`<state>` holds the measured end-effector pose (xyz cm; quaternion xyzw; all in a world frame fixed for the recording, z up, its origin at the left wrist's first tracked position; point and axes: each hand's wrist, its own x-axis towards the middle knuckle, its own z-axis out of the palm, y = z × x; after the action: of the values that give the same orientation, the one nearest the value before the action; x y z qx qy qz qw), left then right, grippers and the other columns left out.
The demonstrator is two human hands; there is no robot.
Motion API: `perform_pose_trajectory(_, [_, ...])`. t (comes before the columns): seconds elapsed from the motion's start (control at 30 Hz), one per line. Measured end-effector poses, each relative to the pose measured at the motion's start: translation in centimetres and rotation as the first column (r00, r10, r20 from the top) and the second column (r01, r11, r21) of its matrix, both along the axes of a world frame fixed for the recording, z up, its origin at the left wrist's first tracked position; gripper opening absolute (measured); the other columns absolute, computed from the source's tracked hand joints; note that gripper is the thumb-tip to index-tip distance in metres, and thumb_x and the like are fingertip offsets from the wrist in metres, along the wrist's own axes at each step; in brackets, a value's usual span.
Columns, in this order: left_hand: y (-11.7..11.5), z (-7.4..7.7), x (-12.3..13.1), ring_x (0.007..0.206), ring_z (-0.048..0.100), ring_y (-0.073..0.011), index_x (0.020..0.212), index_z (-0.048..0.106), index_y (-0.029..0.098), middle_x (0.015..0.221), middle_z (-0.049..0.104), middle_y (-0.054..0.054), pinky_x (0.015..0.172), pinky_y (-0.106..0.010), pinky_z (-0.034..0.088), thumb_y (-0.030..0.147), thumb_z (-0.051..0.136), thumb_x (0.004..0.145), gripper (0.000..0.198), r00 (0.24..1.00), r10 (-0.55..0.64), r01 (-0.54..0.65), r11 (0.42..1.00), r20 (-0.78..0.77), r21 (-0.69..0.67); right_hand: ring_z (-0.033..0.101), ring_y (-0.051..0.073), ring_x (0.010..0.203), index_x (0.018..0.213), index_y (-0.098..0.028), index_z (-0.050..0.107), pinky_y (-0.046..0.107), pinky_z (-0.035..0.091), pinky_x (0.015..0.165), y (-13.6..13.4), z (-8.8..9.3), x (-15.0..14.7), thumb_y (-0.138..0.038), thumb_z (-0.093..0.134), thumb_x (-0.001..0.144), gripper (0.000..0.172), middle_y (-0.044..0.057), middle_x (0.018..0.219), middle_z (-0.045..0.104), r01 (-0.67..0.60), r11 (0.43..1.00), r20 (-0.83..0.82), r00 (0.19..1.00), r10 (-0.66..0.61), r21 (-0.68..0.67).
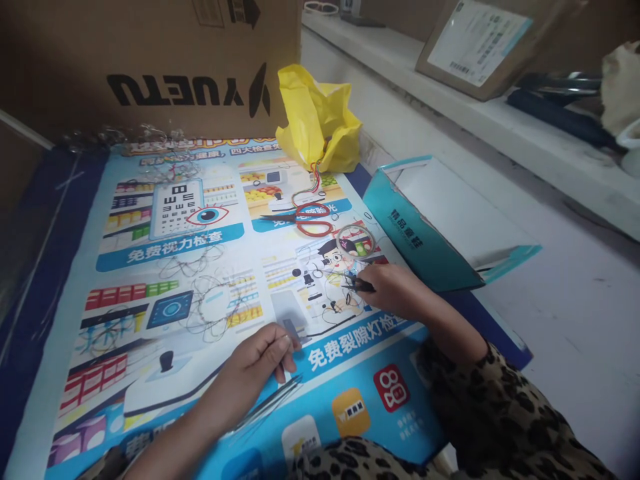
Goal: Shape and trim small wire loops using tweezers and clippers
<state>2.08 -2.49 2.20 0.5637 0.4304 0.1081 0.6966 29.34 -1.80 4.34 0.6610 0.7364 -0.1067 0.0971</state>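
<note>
My right hand [393, 290] is closed around a small black tool [361, 285] with a narrow tip, perhaps snips or tweezers; its exact kind does not show. The tip points left, over the printed sheet [250, 267]. Lower and to the left, my left hand [264, 352] has its fingers curled in, thumb pressed against them. What those fingers hold, if anything, is too small to name. Just beneath them lies a bundle of thin, straight strands [270, 403]. Red-handled scissors [314, 220] lie beyond my hands, blades pointing left. A clear roll of tape [356, 241] sits close above my right hand.
Tangled thin wire or thread loops [215, 303] are spread on the left half. A crumpled yellow bag [320, 120] stands at the back with coloured strands at its mouth. A teal open box [425, 233] borders the right; a large cardboard box [150, 73] blocks the far side.
</note>
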Motion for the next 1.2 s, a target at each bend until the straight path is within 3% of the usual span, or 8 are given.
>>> perform_pose_trajectory(0.23, [0.0,0.1,0.0,0.062,0.051,-0.0121,0.085,0.058,0.016,0.081,0.061,-0.004,0.065,-0.026,0.04,0.046,0.04,0.086,0.035,1.0,0.002,-0.002,1.0,0.011,0.009,0.052,0.014,0.062,0.072,-0.017,0.058,0.025,0.021,0.051,-0.3,0.0,0.2,-0.034,0.048,0.079,0.021,0.007,0.072,0.064,-0.027,0.999,-0.021,0.999,0.027,0.028])
perform_pose_trajectory(0.43, [0.1,0.0,0.0,0.061,0.051,-0.0122,0.086,0.057,0.016,0.078,0.061,-0.004,0.063,-0.025,0.04,0.047,0.04,0.086,0.035,1.0,0.007,-0.007,1.0,0.021,-0.001,0.053,0.013,0.064,0.074,-0.018,0.059,0.024,0.025,0.054,-0.9,1.1,0.8,-0.029,0.049,0.079,0.015,0.004,0.073,0.064,-0.039,0.998,-0.095,0.995,0.044,0.053])
perform_pose_trajectory(0.6, [0.1,-0.2,0.1,0.059,0.051,-0.0123,0.081,0.055,0.016,0.072,0.06,-0.002,0.062,-0.025,0.041,0.048,0.04,0.085,0.035,0.999,0.017,-0.016,1.0,0.03,-0.011,0.053,0.016,0.072,0.076,-0.016,0.06,0.027,0.028,0.062,-2.3,0.6,-0.2,-0.014,0.053,0.074,0.008,0.005,0.077,0.063,-0.261,0.965,-0.028,0.965,0.262,0.038])
perform_pose_trajectory(0.73, [0.0,-0.1,0.0,0.06,0.052,-0.0123,0.084,0.055,0.017,0.072,0.06,-0.002,0.062,-0.025,0.041,0.047,0.04,0.085,0.034,1.0,0.012,-0.012,1.0,0.028,-0.01,0.049,0.017,0.066,0.074,-0.015,0.058,0.031,0.025,0.061,-3.3,-0.1,-1.9,-0.007,0.045,0.079,0.016,0.007,0.073,0.06,-0.387,0.913,0.155,0.917,0.367,0.13])
perform_pose_trajectory(0.87, [0.0,-0.2,-0.1,0.06,0.052,-0.0121,0.084,0.056,0.016,0.073,0.06,-0.002,0.062,-0.025,0.04,0.047,0.04,0.086,0.034,0.999,0.014,-0.014,1.0,0.041,0.001,0.048,0.018,0.064,0.074,-0.014,0.057,0.032,0.023,0.059,-3.2,0.1,-2.6,-0.003,0.042,0.078,0.019,0.008,0.071,0.058,-0.486,0.868,0.231,0.861,0.454,0.105])
perform_pose_trajectory(1.0, [0.2,-0.3,0.0,0.058,0.052,-0.0119,0.082,0.055,0.016,0.07,0.06,-0.002,0.061,-0.025,0.04,0.047,0.039,0.086,0.034,0.999,0.016,-0.017,1.0,0.052,0.011,0.049,0.017,0.064,0.078,-0.014,0.056,0.03,0.023,0.058,-2.2,-0.3,-1.7,-0.008,0.045,0.079,0.013,0.008,0.074,0.06,-0.454,0.888,0.173,0.883,0.437,0.072])
perform_pose_trajectory(1.2, [0.2,-0.7,-0.1,0.057,0.052,-0.0114,0.082,0.053,0.016,0.07,0.059,-0.001,0.06,-0.024,0.04,0.047,0.038,0.087,0.035,0.997,0.013,-0.014,1.0,0.079,0.011,0.054,0.015,0.069,0.079,-0.015,0.057,0.025,0.027,0.057,-1.2,-0.9,0.8,-0.02,0.051,0.073,0.01,0.007,0.081,0.063,-0.239,0.97,-0.011,0.971,0.239,0.043])
